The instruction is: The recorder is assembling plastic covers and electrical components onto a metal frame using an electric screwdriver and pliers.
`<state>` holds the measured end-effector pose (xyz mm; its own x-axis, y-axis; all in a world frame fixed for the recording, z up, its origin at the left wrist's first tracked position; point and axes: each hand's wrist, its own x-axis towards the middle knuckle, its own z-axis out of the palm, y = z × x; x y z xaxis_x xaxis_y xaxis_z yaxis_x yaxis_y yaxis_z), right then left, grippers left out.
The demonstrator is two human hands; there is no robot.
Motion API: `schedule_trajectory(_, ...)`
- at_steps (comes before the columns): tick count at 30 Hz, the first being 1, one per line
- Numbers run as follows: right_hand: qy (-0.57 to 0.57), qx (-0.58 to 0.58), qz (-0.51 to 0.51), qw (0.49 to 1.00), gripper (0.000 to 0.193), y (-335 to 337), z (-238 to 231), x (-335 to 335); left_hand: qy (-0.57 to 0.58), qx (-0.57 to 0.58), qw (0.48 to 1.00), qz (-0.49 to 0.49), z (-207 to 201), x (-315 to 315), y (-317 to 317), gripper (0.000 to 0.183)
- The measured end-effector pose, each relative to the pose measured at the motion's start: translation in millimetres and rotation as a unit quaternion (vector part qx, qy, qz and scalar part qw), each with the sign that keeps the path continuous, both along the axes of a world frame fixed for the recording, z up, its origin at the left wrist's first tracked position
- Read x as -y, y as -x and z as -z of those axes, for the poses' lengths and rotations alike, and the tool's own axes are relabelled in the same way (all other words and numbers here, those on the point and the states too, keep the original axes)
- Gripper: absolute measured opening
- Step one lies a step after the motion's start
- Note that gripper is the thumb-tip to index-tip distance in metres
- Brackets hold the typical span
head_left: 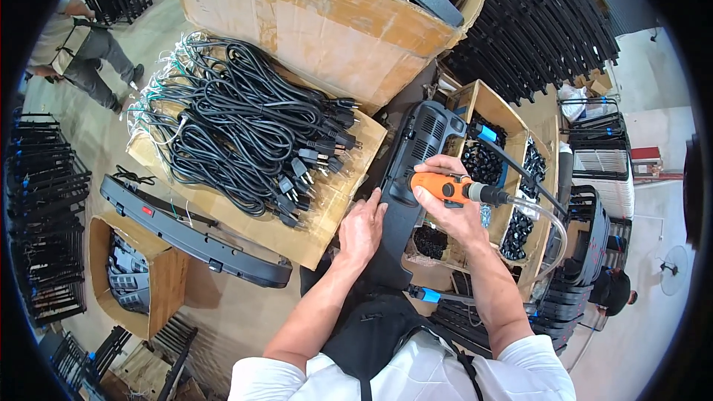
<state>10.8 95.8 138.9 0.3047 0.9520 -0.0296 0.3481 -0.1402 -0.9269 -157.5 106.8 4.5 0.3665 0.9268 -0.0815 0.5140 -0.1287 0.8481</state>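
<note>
My right hand point(453, 212) is wrapped round an orange power screwdriver point(442, 186) with a dark collar and a clear hose point(553, 224) at its rear. The tool lies over a long black plastic housing point(399, 223), which has slotted vents at its far end. Its tip is hidden by the housing and my fingers, so contact with a screw cannot be made out. Against the housing's left edge rests my left hand point(362, 230), fingers stretched out and nothing visible in them. Black legs with blue bands point(486, 134) extend from the housing's right side.
Coiled black power cords point(245, 115) cover a cardboard sheet point(327, 234) at left. A divided wooden box point(520, 212) holds small black parts at right. A large carton point(297, 15) stands beyond. Below the cords lies another curved black housing point(197, 234). Two people are farther off.
</note>
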Motion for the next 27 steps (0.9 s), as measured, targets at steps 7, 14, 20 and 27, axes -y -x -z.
schedule_trajectory(7,0.017,0.026,-0.008,0.999,0.047,3.4,0.4,-3.0,0.005,0.025,1.0,-0.006,3.3,0.5,2.1,0.036)
schedule_trajectory(14,0.035,0.024,-0.006,0.999,0.048,3.9,3.9,-5.9,0.01,0.036,0.999,-0.003,3.4,1.0,4.0,0.037)
schedule_trajectory(20,0.053,0.038,-0.025,0.998,0.043,8.3,2.8,-10.4,0.012,0.04,0.999,-0.005,5.0,0.2,2.7,0.037)
schedule_trajectory(27,0.063,0.032,-0.06,0.996,0.033,5.0,10.5,-13.6,-0.002,0.054,0.999,-0.005,10.4,3.7,3.7,0.036)
